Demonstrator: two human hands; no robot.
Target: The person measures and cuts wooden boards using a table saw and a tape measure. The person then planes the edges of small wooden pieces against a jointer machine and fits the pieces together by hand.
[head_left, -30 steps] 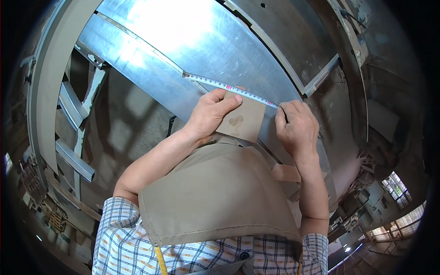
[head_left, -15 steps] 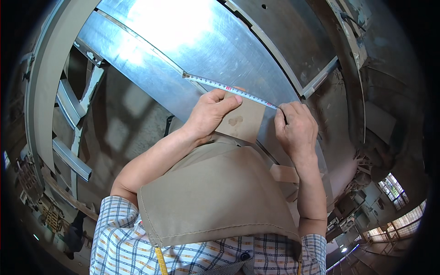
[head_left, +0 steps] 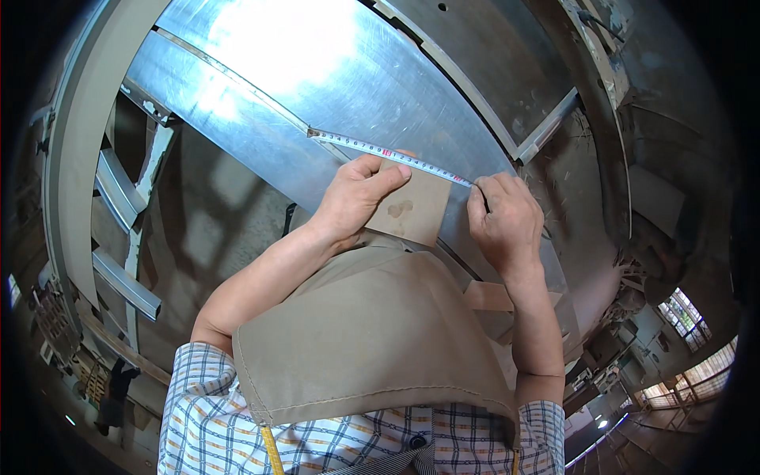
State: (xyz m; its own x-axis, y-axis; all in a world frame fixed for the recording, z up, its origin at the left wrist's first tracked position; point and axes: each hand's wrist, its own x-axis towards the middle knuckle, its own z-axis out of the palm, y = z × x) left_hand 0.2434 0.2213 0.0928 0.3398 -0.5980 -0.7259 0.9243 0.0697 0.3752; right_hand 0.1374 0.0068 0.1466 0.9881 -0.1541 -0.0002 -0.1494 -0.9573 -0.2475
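My left hand [head_left: 355, 194] grips a small flat tan board [head_left: 419, 207] that has a brown stain, its thumb on the face by the top edge. A white tape measure blade [head_left: 372, 147] lies along that edge, close to the thumb. Its metal hook end sticks out past the board to the left, over the shiny metal table [head_left: 332, 75]. The blade's other end runs into my right hand [head_left: 507, 214], whose fingers are closed around it. Whatever part of the tape measure sits inside that hand is hidden.
A long slot runs across the metal table to the left of my hands. Metal channel pieces [head_left: 127, 285] lie on a frame at the left. A wooden block [head_left: 488, 297] sits beside my right forearm. A brown apron [head_left: 372, 332] covers my front.
The board, tape and both hands appear slightly further left in the picture, along with the table. Both grips look the same.
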